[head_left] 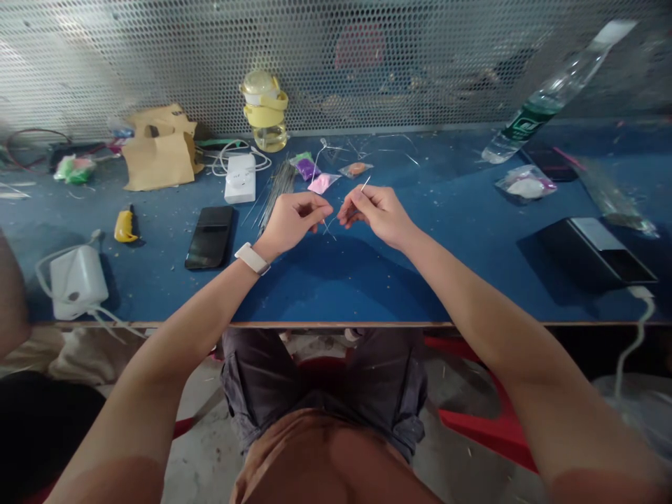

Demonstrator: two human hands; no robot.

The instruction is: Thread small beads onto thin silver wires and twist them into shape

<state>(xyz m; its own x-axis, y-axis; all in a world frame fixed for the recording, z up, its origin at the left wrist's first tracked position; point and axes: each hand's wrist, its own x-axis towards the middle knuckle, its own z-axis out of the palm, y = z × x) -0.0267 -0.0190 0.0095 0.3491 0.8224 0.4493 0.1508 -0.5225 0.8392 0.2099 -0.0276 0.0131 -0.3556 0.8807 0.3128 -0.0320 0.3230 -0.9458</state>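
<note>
My left hand (294, 220) and my right hand (375, 210) meet above the blue table (336, 280), fingertips almost touching. Both are closed in a pinch on a thin wire (332, 222) that runs between them; a pale wire end sticks up past my right fingers. A white watch sits on my left wrist. Just beyond my left hand lies a bundle of thin wires (278, 185). Small plastic bags with purple, pink and orange contents (321, 175) lie behind the hands.
A black phone (210, 236), white power strip (240, 178), yellow bottle (267, 112) and brown paper bag (160, 150) stand at left. A white charger (78, 281) sits near the left edge. At right lie a clear bottle (546, 105), a plastic bag (525, 183) and a black box (596, 255). Metal mesh backs the table.
</note>
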